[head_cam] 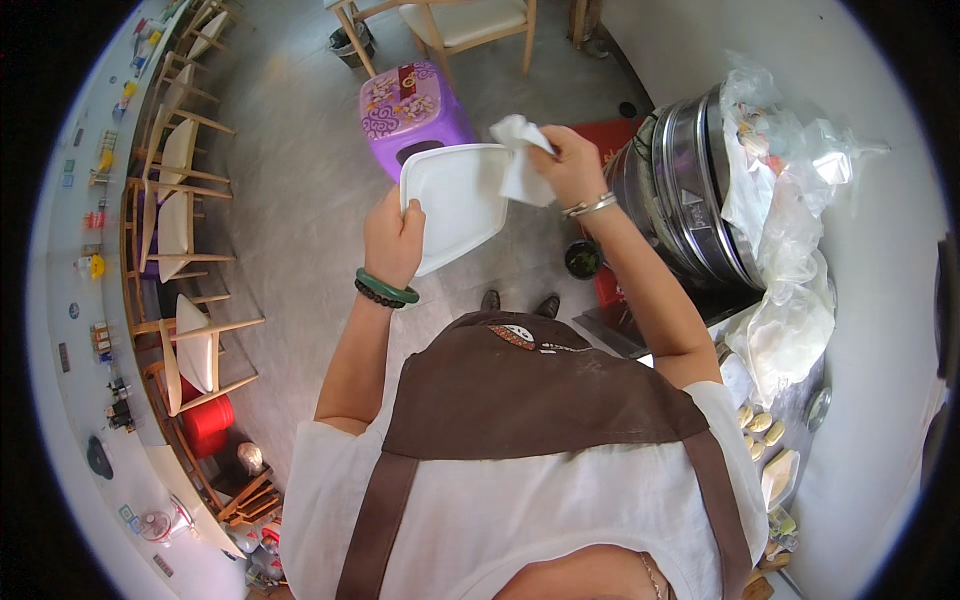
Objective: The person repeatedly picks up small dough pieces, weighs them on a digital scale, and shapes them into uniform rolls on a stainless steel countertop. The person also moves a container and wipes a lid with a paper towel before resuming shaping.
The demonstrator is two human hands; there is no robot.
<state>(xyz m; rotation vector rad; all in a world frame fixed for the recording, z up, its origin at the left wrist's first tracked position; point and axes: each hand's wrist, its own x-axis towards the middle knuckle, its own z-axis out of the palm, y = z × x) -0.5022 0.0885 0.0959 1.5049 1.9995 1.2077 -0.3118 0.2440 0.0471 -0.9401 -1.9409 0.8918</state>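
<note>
My left hand point(394, 236), with green and black bangles at the wrist, grips the near left edge of a white rectangular tray point(457, 206), thumb over its rim. The tray is held tilted above the floor. My right hand point(568, 165), with a silver bracelet, pinches a crumpled white tissue or cloth point(523, 161) just beside the tray's right edge. A purple plastic stool point(420, 112) with a patterned top stands beyond the tray.
Stacked metal steamers or pots point(694, 187) stand at the right, with clear plastic bags point(787, 300) beside them. Pale dough pieces point(760, 424) lie farther back. A dark round container point(583, 259) is near my feet. Wooden chairs point(176, 217) line the left counter.
</note>
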